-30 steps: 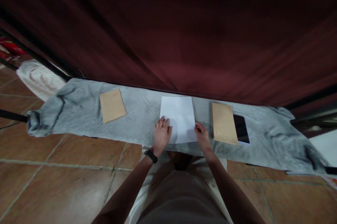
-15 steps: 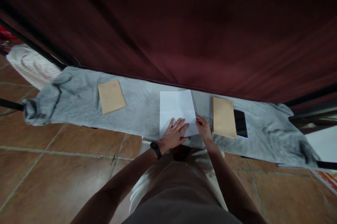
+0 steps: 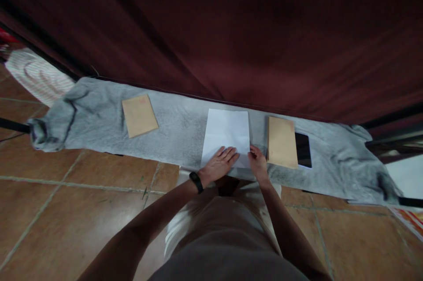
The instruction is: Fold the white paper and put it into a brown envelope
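Note:
A white sheet of paper lies on a long grey cloth in front of me. My left hand, with a black band at the wrist, lies flat on the paper's near edge, fingers stretched out. My right hand pinches the paper's near right corner with curled fingers. A brown envelope lies just right of the paper. Another brown envelope lies further left on the cloth.
A dark phone lies partly under the right envelope's far side. A dark red curtain hangs behind the cloth. Brown floor tiles spread to the left and right. A striped white cloth lies at the far left.
My left hand slid from the paper's left edge across to its near middle and flattened there. The paper shifted a little under both hands. The view tilted slightly.

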Motion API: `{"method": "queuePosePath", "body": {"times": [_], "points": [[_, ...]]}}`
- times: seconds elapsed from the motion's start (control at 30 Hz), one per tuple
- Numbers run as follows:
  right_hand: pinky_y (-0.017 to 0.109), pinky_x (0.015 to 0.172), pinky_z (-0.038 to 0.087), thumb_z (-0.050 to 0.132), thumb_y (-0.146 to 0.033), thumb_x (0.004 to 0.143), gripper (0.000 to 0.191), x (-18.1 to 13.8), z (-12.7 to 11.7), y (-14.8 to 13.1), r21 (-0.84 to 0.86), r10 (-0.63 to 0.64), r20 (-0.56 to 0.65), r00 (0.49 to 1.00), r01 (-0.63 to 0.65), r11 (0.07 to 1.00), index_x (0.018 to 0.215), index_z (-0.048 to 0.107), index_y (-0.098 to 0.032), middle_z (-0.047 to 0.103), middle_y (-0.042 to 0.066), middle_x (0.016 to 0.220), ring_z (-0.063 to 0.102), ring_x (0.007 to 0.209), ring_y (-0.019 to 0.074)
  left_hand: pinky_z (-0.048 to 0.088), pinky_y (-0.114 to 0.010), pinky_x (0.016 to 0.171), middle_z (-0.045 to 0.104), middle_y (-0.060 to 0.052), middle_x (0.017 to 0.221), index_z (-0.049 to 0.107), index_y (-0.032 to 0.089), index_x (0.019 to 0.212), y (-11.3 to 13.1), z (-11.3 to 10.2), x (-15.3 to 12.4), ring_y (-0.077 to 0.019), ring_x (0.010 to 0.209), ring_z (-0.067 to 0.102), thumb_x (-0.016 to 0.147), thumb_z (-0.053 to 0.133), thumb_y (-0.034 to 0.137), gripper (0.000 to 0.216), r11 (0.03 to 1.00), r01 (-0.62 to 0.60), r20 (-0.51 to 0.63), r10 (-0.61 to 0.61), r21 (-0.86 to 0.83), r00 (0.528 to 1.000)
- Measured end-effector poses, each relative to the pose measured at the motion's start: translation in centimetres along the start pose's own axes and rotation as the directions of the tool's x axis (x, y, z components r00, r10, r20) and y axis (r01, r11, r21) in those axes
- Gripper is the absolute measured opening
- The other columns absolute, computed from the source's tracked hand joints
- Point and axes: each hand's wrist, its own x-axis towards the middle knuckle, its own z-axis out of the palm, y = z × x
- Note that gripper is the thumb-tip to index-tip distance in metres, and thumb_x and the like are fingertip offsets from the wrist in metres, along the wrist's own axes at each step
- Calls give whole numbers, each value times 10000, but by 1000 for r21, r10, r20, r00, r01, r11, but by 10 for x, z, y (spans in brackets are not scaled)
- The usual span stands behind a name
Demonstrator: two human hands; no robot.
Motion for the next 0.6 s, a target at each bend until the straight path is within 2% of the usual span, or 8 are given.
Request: {"method": "queuePosePath", "body": {"times": [0.2, 0.33, 0.47, 0.6], "points": [[412, 915, 570, 528, -358, 856, 367, -6, -1, -2, 46, -13, -16, 1000, 14, 999, 1140, 693, -194, 767, 122, 1064, 712, 982, 263, 234, -506, 1279, 488, -134, 1586, 491, 187, 1491, -7, -5, 1, -233, 1482, 439, 973, 454, 86, 529, 998, -63, -35, 63, 12, 997], [405, 910, 571, 507, -365, 872, 385, -7, -1, -3, 37, -20, -23, 1000, 21, 999, 1166, 683, -188, 765, 125, 1048, 714, 977, 263, 239, -513, 1277, 475, -141, 1594, 484, 183, 1495, -7, -4, 1, -241, 1490, 428, 961, 460, 72, 547, 999, -34, -27, 34, 11, 999], [392, 934, 567, 477, -331, 893, 404, -9, -1, -9, -68, -64, -15, 998, 63, 996, 1225, 666, -200, 751, 113, 1069, 708, 993, 257, 256, -475, 1274, 454, -117, 1613, 459, 210, 1520, -9, 1, -3, -231, 1518, 384, 957, 446, 60, 583, 1000, 11, -30, -11, -26, 999], [483, 1062, 501, 458, -264, 926, 435, -11, -8, -18, -227, -203, -23, 979, 193, 955, 1319, 629, -186, 684, 157, 1234, 645, 1155, 293, 254, -466, 1275, 466, -109, 1606, 466, 217, 1515, -8, 3, -4, -224, 1511, 395, 968, 454, 76, 564, 999, 25, -52, -27, -45, 998]]}}
